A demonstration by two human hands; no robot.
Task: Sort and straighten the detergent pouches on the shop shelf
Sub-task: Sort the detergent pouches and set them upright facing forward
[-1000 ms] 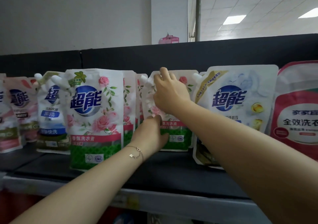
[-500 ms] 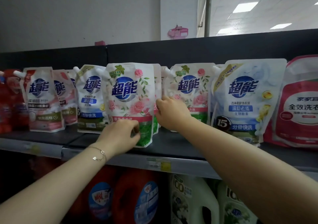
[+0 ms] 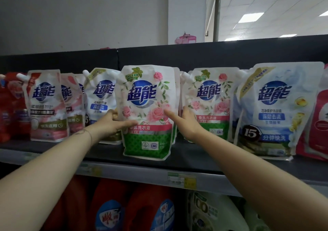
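A rose-print detergent pouch with a green base [image 3: 147, 111] stands upright at the front middle of the dark shelf [image 3: 195, 161]. My left hand [image 3: 111, 122] grips its left edge, thumb across the front and fingers behind. My right hand [image 3: 184, 122] holds its right edge, thumb on the front, fingers tucked behind. A second rose pouch [image 3: 209, 101] stands further back on the right. Beside that one is a blue pouch marked 15 [image 3: 269, 110]. To the left stand a blue-and-white pouch [image 3: 101, 95] and pink pouches [image 3: 46, 104].
A red-and-white pouch [image 3: 319, 117] sits at the far right and red packs [image 3: 10, 104] at the far left. Price tags [image 3: 181, 179] line the shelf's front rail. Red jugs [image 3: 110, 209] and green-white jugs [image 3: 209, 213] fill the shelf below.
My left hand rose from the front rose pouch's bottom edge to grip its left side. My right hand's thumb now lies on its front. The view drew back a little.
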